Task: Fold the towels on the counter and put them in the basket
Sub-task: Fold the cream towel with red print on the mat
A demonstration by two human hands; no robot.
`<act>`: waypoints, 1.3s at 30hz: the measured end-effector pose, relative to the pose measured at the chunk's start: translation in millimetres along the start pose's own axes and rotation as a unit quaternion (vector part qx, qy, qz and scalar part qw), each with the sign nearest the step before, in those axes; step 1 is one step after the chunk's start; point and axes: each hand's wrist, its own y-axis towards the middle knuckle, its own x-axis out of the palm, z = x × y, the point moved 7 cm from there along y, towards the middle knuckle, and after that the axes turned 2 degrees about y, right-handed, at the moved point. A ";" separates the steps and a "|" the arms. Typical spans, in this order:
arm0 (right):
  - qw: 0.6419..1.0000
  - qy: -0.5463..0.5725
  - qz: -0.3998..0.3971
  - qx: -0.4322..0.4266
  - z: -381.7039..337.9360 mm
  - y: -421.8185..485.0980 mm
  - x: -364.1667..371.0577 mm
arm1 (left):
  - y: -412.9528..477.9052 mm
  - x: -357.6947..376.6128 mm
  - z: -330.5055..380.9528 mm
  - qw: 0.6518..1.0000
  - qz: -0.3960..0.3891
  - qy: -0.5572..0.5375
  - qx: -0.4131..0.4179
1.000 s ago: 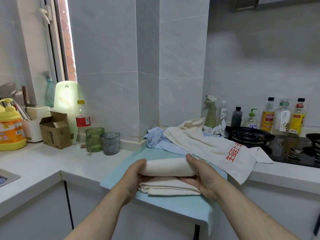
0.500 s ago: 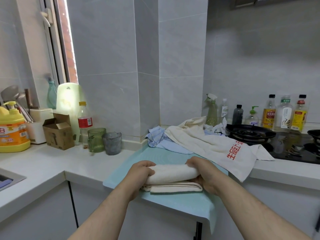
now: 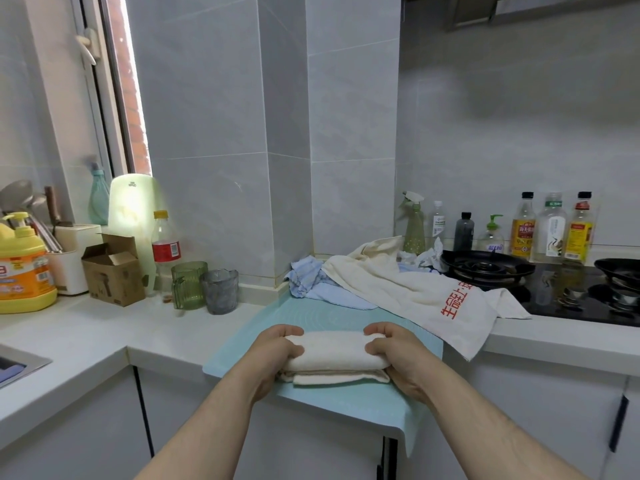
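On the mat (image 3: 332, 401), hands (image 3: 277, 353) (image 3: 398, 356) grip a folded, seemingly terry towel (image 3: 332, 348).

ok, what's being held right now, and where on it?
Folded cream towel, gripped at both ends: left hand on its left end, right hand on its right.

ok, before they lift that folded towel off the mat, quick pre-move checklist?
1. Left hand grips folded towel at its left end: ok.
2. Right hand grips its right end: ok.
3. Layers flush: not ok, bottom layer sticks out in front.
4. Clear of printed towel: ok, a strip of teal mat shows between them.
5. Basket located: cannot tell, none in view.
6. Pile done: not ok, printed towel and blue towel lie unfolded.
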 end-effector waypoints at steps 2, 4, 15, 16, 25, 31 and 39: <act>0.997 -0.047 0.035 -0.046 -0.7 -3.7 -1.8 | -3.3 -0.2 1.0 0.999 0.020 -0.035 -0.009; 0.991 -0.082 0.058 -0.084 -5.2 -10.8 -1.7 | -7.8 0.2 3.1 0.998 0.035 -0.057 -0.019; 0.941 -0.250 0.160 -0.164 -6.5 -21.5 -0.2 | -21.1 -1.2 5.2 0.990 0.084 0.046 0.107; 0.937 -0.277 0.149 -0.153 -6.0 -21.3 2.7 | -21.4 -2.1 5.2 0.987 0.088 0.071 0.111; 0.943 -0.287 0.097 -0.137 -4.2 -17.5 8.9 | -15.5 -10.3 -2.3 0.987 -0.028 0.138 0.073; 0.954 -0.228 0.043 -0.191 -6.1 -19.7 13.5 | -19.0 -9.1 8.4 0.988 -0.005 0.046 0.145; 0.960 -0.152 0.073 -0.225 -5.6 -8.8 3.2 | -0.7 1.4 11.2 0.982 0.025 -0.024 0.187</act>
